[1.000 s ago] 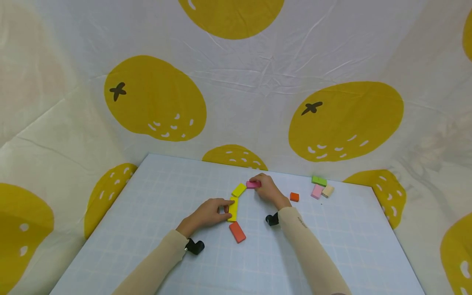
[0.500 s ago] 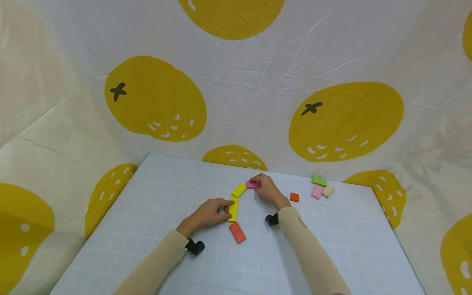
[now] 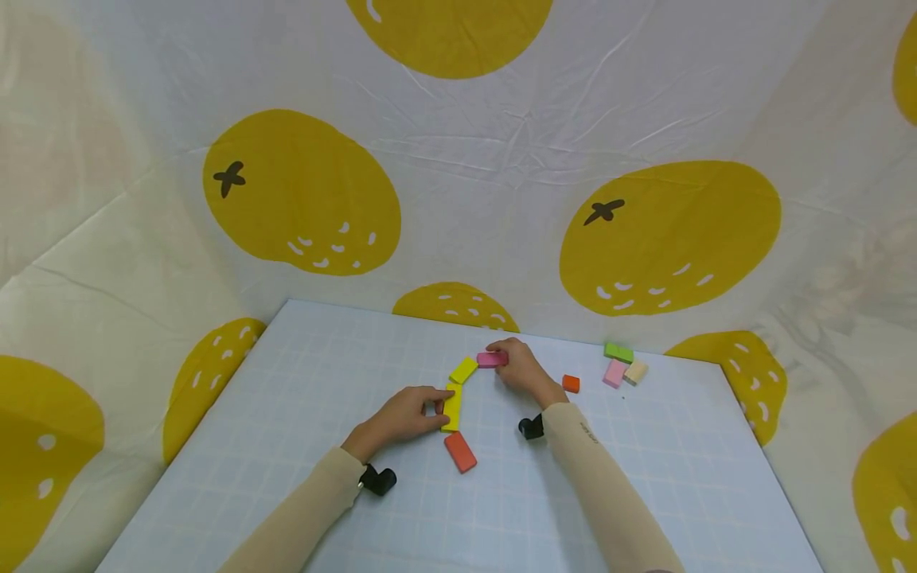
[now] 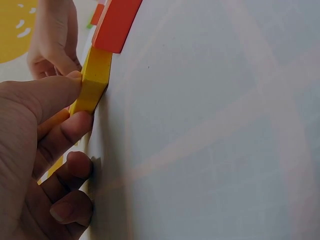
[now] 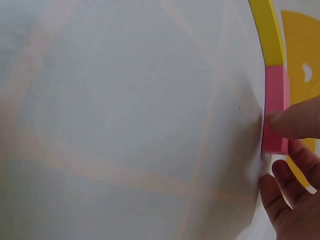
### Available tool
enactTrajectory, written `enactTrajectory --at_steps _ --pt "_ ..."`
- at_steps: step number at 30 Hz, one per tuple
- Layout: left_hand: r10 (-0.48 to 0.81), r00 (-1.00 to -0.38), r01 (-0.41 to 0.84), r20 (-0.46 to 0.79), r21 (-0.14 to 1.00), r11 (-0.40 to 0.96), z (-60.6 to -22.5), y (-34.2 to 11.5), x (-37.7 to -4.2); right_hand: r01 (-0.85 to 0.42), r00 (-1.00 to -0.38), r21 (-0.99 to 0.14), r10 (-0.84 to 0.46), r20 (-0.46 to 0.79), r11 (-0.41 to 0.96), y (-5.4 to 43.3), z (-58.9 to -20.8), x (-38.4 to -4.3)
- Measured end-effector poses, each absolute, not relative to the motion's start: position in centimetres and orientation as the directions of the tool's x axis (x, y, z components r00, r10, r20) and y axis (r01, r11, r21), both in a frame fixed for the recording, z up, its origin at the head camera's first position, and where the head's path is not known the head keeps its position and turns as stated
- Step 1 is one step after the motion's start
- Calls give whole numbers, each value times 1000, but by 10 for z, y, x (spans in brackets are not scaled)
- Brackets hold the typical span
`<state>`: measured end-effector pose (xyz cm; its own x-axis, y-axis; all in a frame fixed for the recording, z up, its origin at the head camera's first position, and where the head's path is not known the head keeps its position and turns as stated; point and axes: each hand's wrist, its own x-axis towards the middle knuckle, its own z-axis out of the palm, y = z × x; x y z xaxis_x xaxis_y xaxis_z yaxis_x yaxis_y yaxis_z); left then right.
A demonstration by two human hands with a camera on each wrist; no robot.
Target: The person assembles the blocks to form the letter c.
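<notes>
A curved row of small flat blocks lies on the table. My left hand [image 3: 403,412] pinches the longer yellow block [image 3: 453,407] between thumb and forefinger, while the other fingers curl beneath in the left wrist view. At the row's far end, my right hand [image 3: 523,371] grips a bright pink block [image 5: 274,102], its thumb against the face. Between the two held blocks is a shorter yellow block [image 3: 463,369], whose end meets the pink one. A red block [image 3: 460,452] lies slanted at the near end of the longer yellow block.
Right of my right hand lies a small orange block [image 3: 571,383]. Farther right sit a green block [image 3: 619,352], a light pink block [image 3: 614,373] and a beige block [image 3: 635,372] close together. The pale checked table [image 3: 301,358] ends at a fruit-printed cloth [image 3: 487,199] behind.
The right hand has shifted very slightly to the right at the pink block. The left hand and the other blocks stay as they were.
</notes>
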<state>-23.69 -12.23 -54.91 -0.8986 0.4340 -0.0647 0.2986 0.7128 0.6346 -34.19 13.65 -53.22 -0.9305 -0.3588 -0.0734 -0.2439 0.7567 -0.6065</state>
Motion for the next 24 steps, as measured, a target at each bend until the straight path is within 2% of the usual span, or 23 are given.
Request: enactTrajectory --at_steps 12,24 --pt "432 -900 301 -61 629 717 -548 -123 -236 -276 -931 -590 -365 -33 758 173 -529 -348" --pt "440 -896 307 -58 636 708 -543 -122 -234 -161 -965 -575 -250 -78 802 222 -516 -339"
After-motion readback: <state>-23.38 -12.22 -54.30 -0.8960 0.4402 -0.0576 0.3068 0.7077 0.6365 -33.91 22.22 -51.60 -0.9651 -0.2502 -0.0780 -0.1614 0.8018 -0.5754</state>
